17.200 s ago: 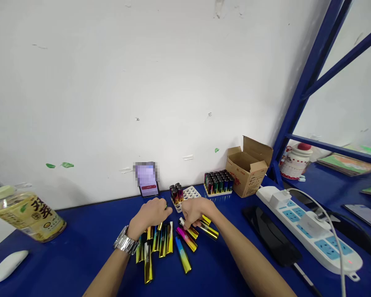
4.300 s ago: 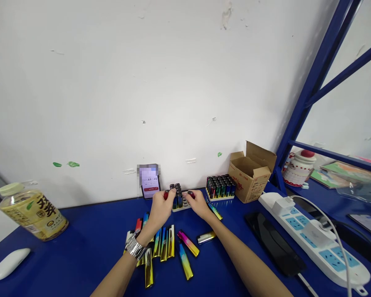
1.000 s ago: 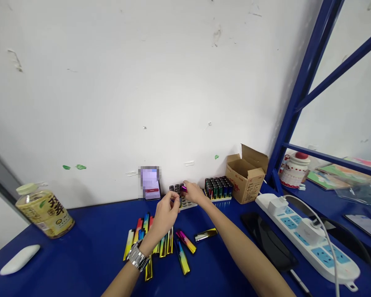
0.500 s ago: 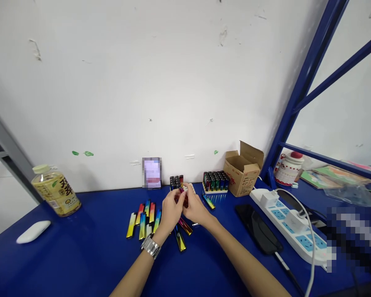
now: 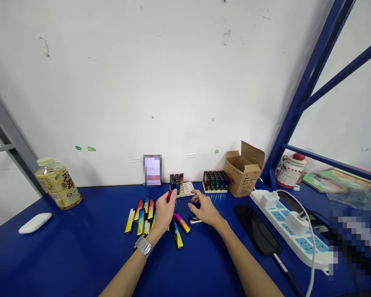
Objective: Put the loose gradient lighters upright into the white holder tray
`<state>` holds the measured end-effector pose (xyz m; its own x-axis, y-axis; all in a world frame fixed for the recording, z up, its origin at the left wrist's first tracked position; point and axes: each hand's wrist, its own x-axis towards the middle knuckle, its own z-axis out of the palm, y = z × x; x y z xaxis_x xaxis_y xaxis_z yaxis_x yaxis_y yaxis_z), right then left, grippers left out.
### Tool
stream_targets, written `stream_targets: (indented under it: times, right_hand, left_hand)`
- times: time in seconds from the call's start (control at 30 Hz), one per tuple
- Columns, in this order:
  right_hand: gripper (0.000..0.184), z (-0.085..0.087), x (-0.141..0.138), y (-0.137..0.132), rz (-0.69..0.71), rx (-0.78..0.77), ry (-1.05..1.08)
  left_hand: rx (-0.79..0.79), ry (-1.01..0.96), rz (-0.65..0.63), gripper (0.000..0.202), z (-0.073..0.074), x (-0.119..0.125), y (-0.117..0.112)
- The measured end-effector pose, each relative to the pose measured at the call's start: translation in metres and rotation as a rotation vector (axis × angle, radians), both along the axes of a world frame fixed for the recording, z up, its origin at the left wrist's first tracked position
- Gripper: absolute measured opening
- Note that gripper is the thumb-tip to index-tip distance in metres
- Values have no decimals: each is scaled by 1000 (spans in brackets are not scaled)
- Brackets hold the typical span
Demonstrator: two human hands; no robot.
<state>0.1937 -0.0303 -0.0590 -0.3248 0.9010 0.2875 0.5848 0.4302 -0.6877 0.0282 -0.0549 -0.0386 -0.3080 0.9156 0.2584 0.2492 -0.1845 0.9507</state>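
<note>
My left hand (image 5: pixel 164 211) is closed around a magenta lighter (image 5: pixel 169 195), whose upper end shows above the fingers. Just right of it, my right hand (image 5: pixel 205 209) has its fingers spread and curved, with nothing visible in them. Behind both hands lies a white tray with holes (image 5: pixel 187 189); dark-topped lighters (image 5: pixel 174 181) stand in its left part. Several shiny gradient lighters (image 5: pixel 141 222) lie left of my left hand, partly hidden by it. Between my forearms are a pink-and-yellow lighter (image 5: pixel 182 222) and a blue-and-yellow lighter (image 5: pixel 177 235). A silver piece (image 5: pixel 196 220) lies under my right hand.
A full tray of lighters (image 5: pixel 215 181) stands beside an open cardboard box (image 5: pixel 243 173). Further right are a black phone (image 5: pixel 258 229) and a white power strip (image 5: pixel 297 231). At left are a drink bottle (image 5: pixel 59 183) and a white case (image 5: pixel 35 223). A blurred screen (image 5: pixel 152 170) leans against the wall.
My hands, together before, have come apart. The left has moved left with the magenta lighter; the right has opened and shifted right, uncovering the white tray and covering where a blue-and-yellow lighter lay.
</note>
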Motion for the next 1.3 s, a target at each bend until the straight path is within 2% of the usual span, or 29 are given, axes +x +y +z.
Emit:
stream_targets:
  times: [0.1, 0.3, 0.5, 0.63, 0.73, 0.87, 1.0, 1.07, 1.13, 1.23, 1.3]
  right_hand:
    - [41, 2, -1, -1, 6, 10, -11]
    - [41, 3, -2, -2, 41, 35, -31]
    - [39, 6, -3, -3, 48, 59, -12]
    - [25, 9, -11, -4, 78, 53, 193]
    - [24, 12, -20, -7, 154, 14, 411]
    - [24, 14, -28, -8, 231, 1, 532]
    - [33, 13, -25, 6, 165, -82, 649]
    - [38, 11, -20, 19, 131, -98, 672]
    - [41, 10, -17, 36, 22, -25, 689]
    - [42, 6, -20, 61, -150, 88, 512]
    - [37, 4, -26, 74, -175, 108, 432]
  left_hand:
    - [-20, 171, 39, 39, -2, -3, 1]
    - [-28, 226, 40, 38, 5, 0, -4]
    - [14, 380, 51, 37, 11, 6, -10]
    - [-3, 457, 58, 33, 9, 6, -11]
    - [-23, 492, -31, 20, 7, 6, -13]
    - [13, 493, -161, 25, 4, 8, -15]
    - [127, 495, -194, 22, 1, 5, -14]
    - [177, 593, -144, 23, 3, 0, -13]
    - [180, 780, -36, 20, 8, -9, -12]
    - [28, 1064, 121, 16, 18, -23, -12]
    - [-112, 1164, 147, 18, 23, -31, -12]
